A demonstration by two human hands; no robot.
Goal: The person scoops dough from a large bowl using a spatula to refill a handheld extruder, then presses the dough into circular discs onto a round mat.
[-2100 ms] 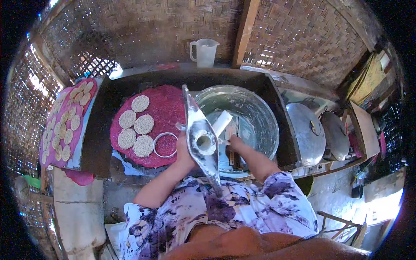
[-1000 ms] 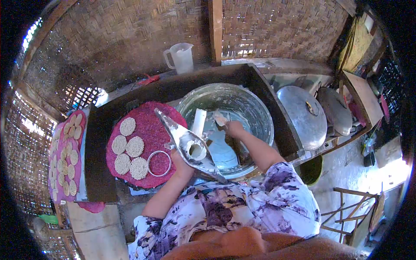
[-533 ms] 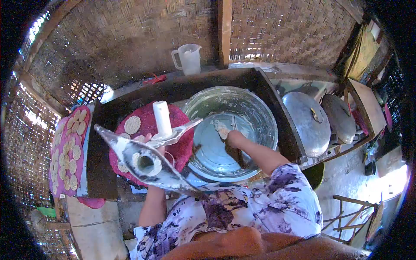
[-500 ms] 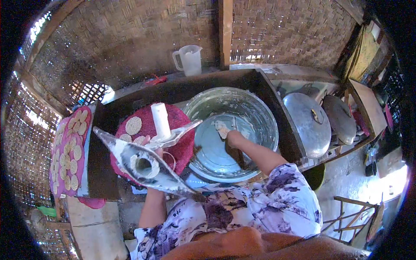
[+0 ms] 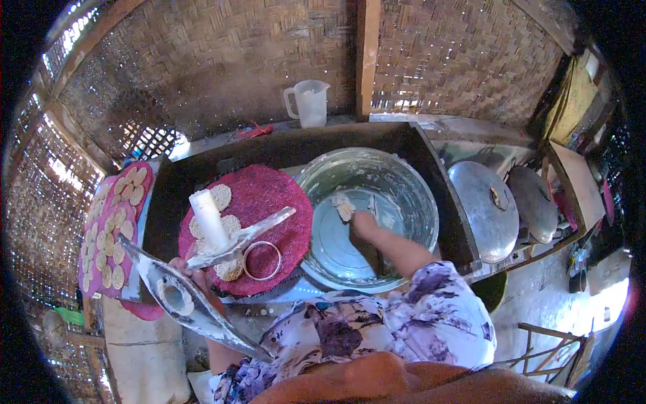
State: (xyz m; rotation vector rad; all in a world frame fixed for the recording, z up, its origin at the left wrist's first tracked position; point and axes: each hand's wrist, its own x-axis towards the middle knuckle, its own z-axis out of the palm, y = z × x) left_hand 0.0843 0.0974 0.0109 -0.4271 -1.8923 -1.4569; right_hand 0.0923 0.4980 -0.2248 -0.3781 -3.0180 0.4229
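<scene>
My left hand (image 5: 192, 269) is closed around a wooden hand press, its fingers partly hidden. One press part (image 5: 176, 296) is a pointed, batter-smeared board with a round hole. The other part (image 5: 212, 222), a handled piece with a thick white cylinder, tilts over the round red mat (image 5: 286, 195). Pale, bumpy discs (image 5: 221, 196) and a thin ring (image 5: 262, 275) lie on this mat. My right hand (image 5: 365, 226) reaches into the big metal basin (image 5: 431, 195), closed on a lump of pale dough (image 5: 344, 207). White smears coat the basin's inside.
A dark wooden trough (image 5: 249, 149) surrounds the basin and mat. Pink mats with several discs (image 5: 108, 242) stand at left. Behind is a plastic pitcher (image 5: 311, 104). Large lidded pots (image 5: 481, 209) stand at right.
My left hand and the press have moved left and down, showing more of the mat and the ring. My right hand stays in the basin with the dough. The view has shifted slightly.
</scene>
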